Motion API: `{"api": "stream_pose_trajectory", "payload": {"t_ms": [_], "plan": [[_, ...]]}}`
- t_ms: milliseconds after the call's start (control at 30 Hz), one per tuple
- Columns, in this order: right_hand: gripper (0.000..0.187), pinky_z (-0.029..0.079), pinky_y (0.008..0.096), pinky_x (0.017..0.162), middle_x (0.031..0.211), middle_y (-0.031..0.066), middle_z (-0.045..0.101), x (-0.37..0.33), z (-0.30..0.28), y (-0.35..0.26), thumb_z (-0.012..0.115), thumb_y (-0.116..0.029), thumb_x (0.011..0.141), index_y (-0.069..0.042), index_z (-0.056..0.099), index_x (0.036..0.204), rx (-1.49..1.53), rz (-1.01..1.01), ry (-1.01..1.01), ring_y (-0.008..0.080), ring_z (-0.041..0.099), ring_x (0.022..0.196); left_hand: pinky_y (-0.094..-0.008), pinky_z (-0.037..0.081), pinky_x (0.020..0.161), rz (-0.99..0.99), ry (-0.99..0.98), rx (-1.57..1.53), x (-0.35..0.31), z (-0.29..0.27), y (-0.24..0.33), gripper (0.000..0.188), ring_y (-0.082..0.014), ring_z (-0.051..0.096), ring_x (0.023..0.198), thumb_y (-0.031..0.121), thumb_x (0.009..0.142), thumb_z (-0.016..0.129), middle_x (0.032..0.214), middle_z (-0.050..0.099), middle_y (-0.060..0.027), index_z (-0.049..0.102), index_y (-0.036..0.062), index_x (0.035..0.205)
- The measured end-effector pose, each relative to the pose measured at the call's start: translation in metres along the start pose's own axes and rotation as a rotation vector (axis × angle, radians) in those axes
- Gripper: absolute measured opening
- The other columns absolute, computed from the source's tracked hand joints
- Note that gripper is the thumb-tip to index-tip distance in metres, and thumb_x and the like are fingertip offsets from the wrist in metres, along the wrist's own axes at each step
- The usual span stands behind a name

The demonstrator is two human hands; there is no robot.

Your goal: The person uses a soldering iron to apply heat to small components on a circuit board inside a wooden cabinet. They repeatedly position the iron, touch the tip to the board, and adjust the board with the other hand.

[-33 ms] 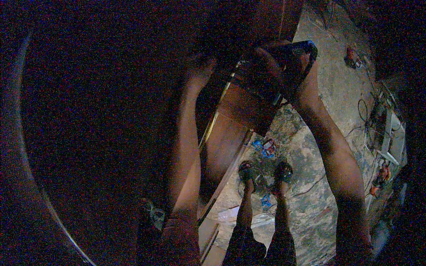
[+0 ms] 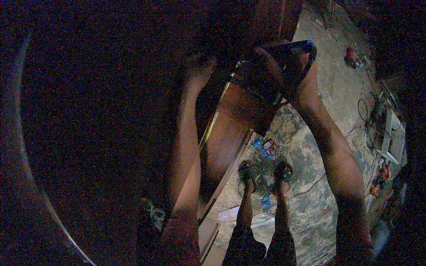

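Darkness covers much of the scene. My right hand (image 2: 301,62) is wrapped around the looped handle of a dark tool (image 2: 313,52) with a bluish upper end; its exact kind is hard to make out. The tool's body is lost in shadow over a brown, wood-like panel (image 2: 242,106) with a bright strip (image 2: 212,124) along its left edge. To the left of the tool, my left hand (image 2: 202,71) reaches up to a dark surface. Its fingers fade into shadow, so whether they grip anything is hidden.
My feet (image 2: 266,170) stand on a stained concrete floor (image 2: 310,213). Blue scraps with a small reddish item (image 2: 268,147) lie before them. Farther right are a red-orange object (image 2: 351,56), a looped cable (image 2: 363,110), a pale frame (image 2: 390,137) and another orange item (image 2: 382,175).
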State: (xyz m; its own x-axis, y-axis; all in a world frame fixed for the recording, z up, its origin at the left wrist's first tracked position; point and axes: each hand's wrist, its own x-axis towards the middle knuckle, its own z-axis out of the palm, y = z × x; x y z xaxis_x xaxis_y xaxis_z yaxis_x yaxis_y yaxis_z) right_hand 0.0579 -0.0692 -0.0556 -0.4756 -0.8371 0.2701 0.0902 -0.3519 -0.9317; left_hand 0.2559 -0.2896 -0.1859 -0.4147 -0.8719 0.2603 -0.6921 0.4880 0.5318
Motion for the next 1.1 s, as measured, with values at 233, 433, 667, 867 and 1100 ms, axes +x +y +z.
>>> {"api": "stream_pose_trajectory", "payload": {"t_ms": [233,433,667,867,1100], "plan": [[0.017,0.053,0.0291,0.069,0.086,0.0072,0.070,0.001,0.004,-0.001,0.066,-0.018,0.090,-0.002,0.067,0.095,-0.482,-0.093,0.000,0.0144,0.066,0.076,-0.0453,0.044,0.096,0.006,0.017,0.017,0.002,0.003,0.001,0.064,-0.0404,0.052,0.114,0.046,0.078,0.072,0.125,0.054,-0.0240,0.056,0.0008,0.120],[0.014,0.053,0.0291,0.069,0.087,0.0074,0.070,0.002,0.003,-0.001,0.066,-0.015,0.089,-0.002,0.068,0.095,-0.513,-0.055,-0.005,0.0146,0.066,0.078,-0.0448,0.043,0.097,-0.007,-0.007,0.037,0.004,0.004,0.000,0.067,-0.0392,0.052,0.114,0.047,0.075,0.074,0.124,0.054,-0.0233,0.055,0.0008,0.121],[0.018,0.053,0.0298,0.069,0.087,0.0079,0.070,0.001,-0.001,-0.002,0.066,-0.018,0.088,-0.002,0.067,0.096,-0.516,-0.099,-0.012,0.0158,0.066,0.078,-0.0443,0.043,0.098,-0.024,-0.046,0.065,0.007,0.006,-0.001,0.071,-0.0378,0.052,0.114,0.047,0.073,0.077,0.123,0.054,-0.0225,0.054,0.0008,0.121],[0.022,0.053,0.0308,0.069,0.086,0.0087,0.070,0.002,0.001,-0.007,0.066,-0.022,0.088,-0.002,0.068,0.097,-0.693,-0.089,-0.011,0.0172,0.066,0.078,-0.0421,0.044,0.095,-0.025,-0.050,-0.033,0.003,0.001,0.001,0.066,-0.0334,0.054,0.108,0.041,0.071,0.080,0.116,0.057,-0.0184,0.054,0.0013,0.118],[0.021,0.054,0.0319,0.068,0.084,0.0106,0.070,0.005,0.001,-0.004,0.068,-0.023,0.087,-0.004,0.069,0.096,-0.742,-0.170,-0.022,0.0189,0.067,0.076,-0.0379,0.048,0.087,-0.024,0.000,-0.426,-0.008,-0.021,0.025,0.053,-0.0254,0.059,0.094,0.028,0.072,0.083,0.101,0.063,-0.0106,0.056,0.0020,0.110]]}}
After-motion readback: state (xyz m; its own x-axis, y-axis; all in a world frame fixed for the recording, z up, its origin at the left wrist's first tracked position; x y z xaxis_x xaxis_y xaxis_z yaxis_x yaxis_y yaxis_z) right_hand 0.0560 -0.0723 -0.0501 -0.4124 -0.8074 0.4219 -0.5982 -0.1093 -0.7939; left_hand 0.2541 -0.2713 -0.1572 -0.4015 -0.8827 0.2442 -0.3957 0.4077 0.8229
